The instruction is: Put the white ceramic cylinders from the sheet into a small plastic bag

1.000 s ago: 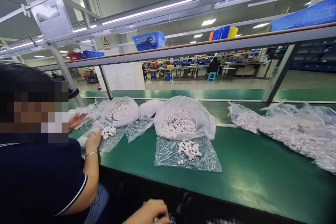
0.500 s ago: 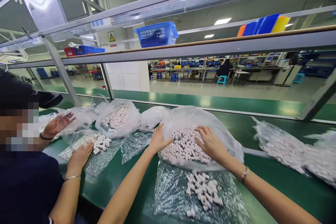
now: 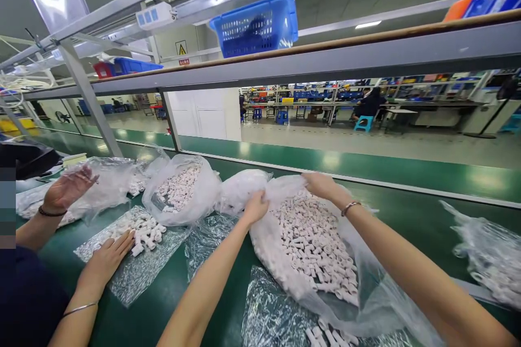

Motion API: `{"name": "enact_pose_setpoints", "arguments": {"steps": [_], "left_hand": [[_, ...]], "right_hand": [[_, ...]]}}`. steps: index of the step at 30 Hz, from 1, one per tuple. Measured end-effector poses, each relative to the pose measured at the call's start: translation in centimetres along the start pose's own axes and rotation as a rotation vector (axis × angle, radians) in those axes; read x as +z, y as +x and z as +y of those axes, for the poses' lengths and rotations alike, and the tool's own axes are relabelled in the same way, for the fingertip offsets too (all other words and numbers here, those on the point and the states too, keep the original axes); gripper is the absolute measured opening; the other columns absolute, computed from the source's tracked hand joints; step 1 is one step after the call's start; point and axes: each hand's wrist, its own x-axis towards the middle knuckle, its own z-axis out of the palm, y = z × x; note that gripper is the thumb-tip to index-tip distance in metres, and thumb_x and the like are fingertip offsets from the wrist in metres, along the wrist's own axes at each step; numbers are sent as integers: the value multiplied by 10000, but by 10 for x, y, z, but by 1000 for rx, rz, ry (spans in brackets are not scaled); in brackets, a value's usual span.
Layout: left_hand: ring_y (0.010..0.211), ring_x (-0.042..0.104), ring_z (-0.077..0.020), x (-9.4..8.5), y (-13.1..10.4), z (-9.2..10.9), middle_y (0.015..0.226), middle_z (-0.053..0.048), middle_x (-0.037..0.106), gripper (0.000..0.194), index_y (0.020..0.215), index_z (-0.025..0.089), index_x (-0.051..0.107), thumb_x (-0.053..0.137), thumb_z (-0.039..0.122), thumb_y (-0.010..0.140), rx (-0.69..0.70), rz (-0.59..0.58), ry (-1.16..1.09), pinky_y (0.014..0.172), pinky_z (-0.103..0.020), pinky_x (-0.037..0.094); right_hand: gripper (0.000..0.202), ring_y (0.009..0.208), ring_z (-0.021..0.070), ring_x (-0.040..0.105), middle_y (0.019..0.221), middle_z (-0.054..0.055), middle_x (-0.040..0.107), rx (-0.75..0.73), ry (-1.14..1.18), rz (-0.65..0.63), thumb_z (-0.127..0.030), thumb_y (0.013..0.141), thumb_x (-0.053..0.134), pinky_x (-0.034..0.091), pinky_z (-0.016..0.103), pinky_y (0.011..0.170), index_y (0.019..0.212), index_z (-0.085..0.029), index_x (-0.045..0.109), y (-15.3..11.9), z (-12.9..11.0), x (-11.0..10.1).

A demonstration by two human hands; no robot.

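A large clear plastic bag (image 3: pixel 271 238) lies open in front of me, full of small white tube-shaped fittings (image 3: pixel 313 244). My left hand (image 3: pixel 256 207) is closed on the left side of the bag's rim. At the far rim, my right hand (image 3: pixel 323 184) grips the plastic with its fingers bent down. The bag's near edge hangs over a flat clear plastic sheet (image 3: pixel 264 303). Some loose white fittings (image 3: pixel 329 335) lie on that sheet, partly covered by the bag.
To the left, a co-worker's hand (image 3: pixel 108 255) rests by white fittings on another sheet; the other hand (image 3: pixel 71 190) is raised. A second open bag (image 3: pixel 207 190) stands behind. More bagged parts (image 3: pixel 488 249) lie right. A shelf with a blue basket (image 3: pixel 256 27) crosses overhead.
Both my hands have gone from open over the bag to gripping its rim. The bag has tilted and stretched toward me, now covering much of the loose fittings on the sheet.
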Motion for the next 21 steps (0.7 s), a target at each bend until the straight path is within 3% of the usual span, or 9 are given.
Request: {"name": "enact_pose_setpoints", "arguments": {"steps": [5,8,12,15,18,21], "left_hand": [[1021,624,-240,-22,-19,25,1068,-96,683,270,1115,166,636,524,195,871,128,146,26,921,-347,482],[1067,592,-254,-31,-29,32,1098,-111,658,323,1164,155,603,506,159,856,163,212,64,953,-367,465],[1118,572,-291,-36,-47,29,1140,-138,650,341,1191,125,583,548,186,858,195,200,124,989,-419,456],[1297,442,-339,-38,-78,30,1383,-206,502,565,1367,84,436,610,270,862,211,249,166,1095,-496,360],[1392,332,-317,-39,-120,39,1497,-191,391,592,1457,115,324,533,268,924,326,303,240,1158,-509,270],[1375,369,-278,-34,-159,46,1453,-147,474,478,1426,152,393,457,258,964,519,160,321,1165,-455,280]], "right_hand": [[278,877,257,662,1001,92,731,-14,30,155,-177,894,466,397,280,622,1121,-212,623,-33,5,-63],[278,885,265,651,1040,81,725,-38,10,236,-196,907,460,391,292,620,1142,-230,605,-50,0,-78],[383,993,306,615,1118,123,679,-143,-40,237,-272,886,558,459,345,745,1259,-186,562,-69,-10,-71],[546,1122,348,540,1263,174,588,-241,-63,317,-361,889,583,460,428,888,1376,-141,468,-93,-18,-65],[429,1144,336,522,1257,180,572,-326,2,437,-339,970,457,439,456,949,1342,-127,482,-129,-29,-61],[307,1045,299,576,1129,152,620,-423,99,330,-290,1004,370,462,426,910,1189,-149,571,-164,-43,-46]]}}
